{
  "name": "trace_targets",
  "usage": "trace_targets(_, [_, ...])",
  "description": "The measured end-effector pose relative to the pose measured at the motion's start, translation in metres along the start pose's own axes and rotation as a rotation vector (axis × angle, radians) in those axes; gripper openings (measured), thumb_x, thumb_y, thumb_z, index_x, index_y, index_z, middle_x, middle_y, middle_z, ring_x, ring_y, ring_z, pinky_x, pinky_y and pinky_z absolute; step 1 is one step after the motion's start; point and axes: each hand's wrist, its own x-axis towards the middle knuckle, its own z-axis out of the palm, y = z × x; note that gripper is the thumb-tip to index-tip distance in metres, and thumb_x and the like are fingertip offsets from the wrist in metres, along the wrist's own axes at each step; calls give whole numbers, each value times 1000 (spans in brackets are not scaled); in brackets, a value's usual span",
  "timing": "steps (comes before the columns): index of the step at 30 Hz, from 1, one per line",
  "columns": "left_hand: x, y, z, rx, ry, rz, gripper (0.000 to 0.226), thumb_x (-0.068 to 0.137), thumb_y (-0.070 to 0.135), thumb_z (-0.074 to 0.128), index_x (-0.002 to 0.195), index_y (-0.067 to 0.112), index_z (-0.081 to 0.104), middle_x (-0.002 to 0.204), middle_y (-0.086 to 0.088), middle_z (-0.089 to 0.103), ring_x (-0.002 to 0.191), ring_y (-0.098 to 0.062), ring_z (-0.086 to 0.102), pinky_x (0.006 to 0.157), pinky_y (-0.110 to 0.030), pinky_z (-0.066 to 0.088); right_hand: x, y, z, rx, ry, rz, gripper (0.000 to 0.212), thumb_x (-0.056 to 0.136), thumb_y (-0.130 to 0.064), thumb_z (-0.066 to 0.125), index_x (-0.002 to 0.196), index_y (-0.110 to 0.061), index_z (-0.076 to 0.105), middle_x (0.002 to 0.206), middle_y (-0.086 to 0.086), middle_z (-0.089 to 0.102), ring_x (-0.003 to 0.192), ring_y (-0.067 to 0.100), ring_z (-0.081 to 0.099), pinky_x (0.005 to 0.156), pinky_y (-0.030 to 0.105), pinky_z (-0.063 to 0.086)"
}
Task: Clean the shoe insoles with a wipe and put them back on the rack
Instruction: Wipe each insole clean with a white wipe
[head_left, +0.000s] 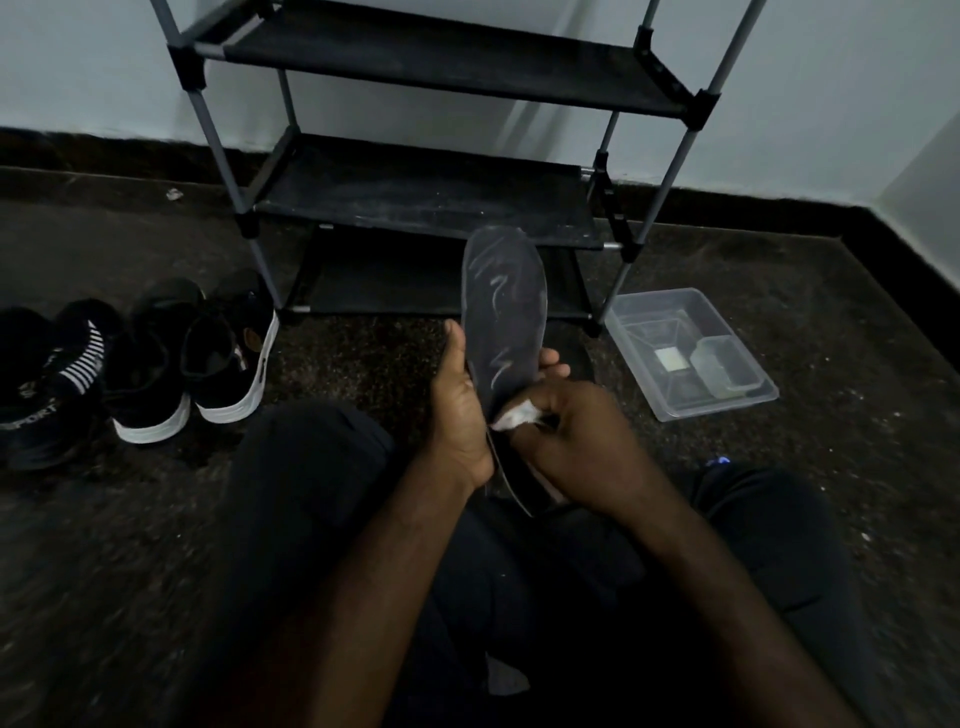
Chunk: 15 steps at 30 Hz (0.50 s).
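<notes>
Gripping the insole (504, 291) upright in your left hand (460, 410), your right hand (576, 441) pinched the wipe (514, 415) at its near end. Wiping looked underway, and the return to the far rack (415, 197) was not yet done.

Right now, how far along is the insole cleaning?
Midway. Streaks on the insole suggest wiping has begun. In hand: the left hand holds it upright while the right hand pinches a wipe against its lower part. Left: no insole lies on the rack yet.

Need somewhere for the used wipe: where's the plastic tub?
Head view: the clear plastic tub sits on the floor at right, beside the rack, by its front right leg.
</notes>
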Motion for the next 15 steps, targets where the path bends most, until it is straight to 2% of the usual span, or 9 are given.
trace_targets(2, [0, 0, 2, -19, -4, 4, 78, 94, 66, 28, 113, 2, 68, 104, -21, 69, 95, -30, 68, 89, -41, 55, 2, -2, 3, 114, 140, 32, 15, 85, -5, 65, 92, -12, 76, 87, -6, 73, 82, 2, 68, 75, 18, 52])
trace_targets(4, [-1, -2, 3, -22, 5, 9, 74, 97, 62, 27, 110, 4, 72, 108, -19, 70, 98, -27, 69, 86, -34, 57, 8, -8, 9, 96, 256, 5, 16, 86, -6, 65, 96, -12, 76, 90, -3, 71, 84, 4, 66, 74, 17, 51])
trace_targets(7, [-1, -3, 0, 36, 42, 26, 75, 98, 60, 28, 113, 0, 70, 114, -22, 68, 107, -30, 66, 93, -35, 54, 14, -6, 15, -67, 207, -56, 17, 81, -8, 64, 91, -13, 76, 89, 0, 71, 84, 10, 65, 78, 28, 53])
trace_targets(10, [-1, 1, -1, 38, 39, 24, 76, 98, 61, 27, 104, 1, 73, 106, -23, 70, 97, -29, 69, 89, -35, 56, 13, -5, 9, -54, 66, -15, 11, 78, -12, 64, 81, -9, 74, 78, 2, 71, 74, 12, 67, 71, 39, 55])
trace_targets(13, [1, 1, -1, 2, 17, 22, 72, 98, 60, 28, 110, 4, 71, 110, -19, 70, 101, -26, 69, 87, -34, 56, 17, -9, 5, 35, 171, -17, 10, 82, -11, 66, 84, -10, 75, 80, -2, 72, 75, 7, 68, 72, 35, 56])
trace_targets(15, [-1, 0, 0, 20, 6, 10, 72, 98, 61, 28, 117, 3, 66, 116, -19, 68, 108, -27, 66, 91, -34, 54, 22, -13, 5, -1, 252, -37, 11, 86, -12, 64, 88, -10, 75, 83, -2, 71, 77, 6, 66, 72, 31, 55])
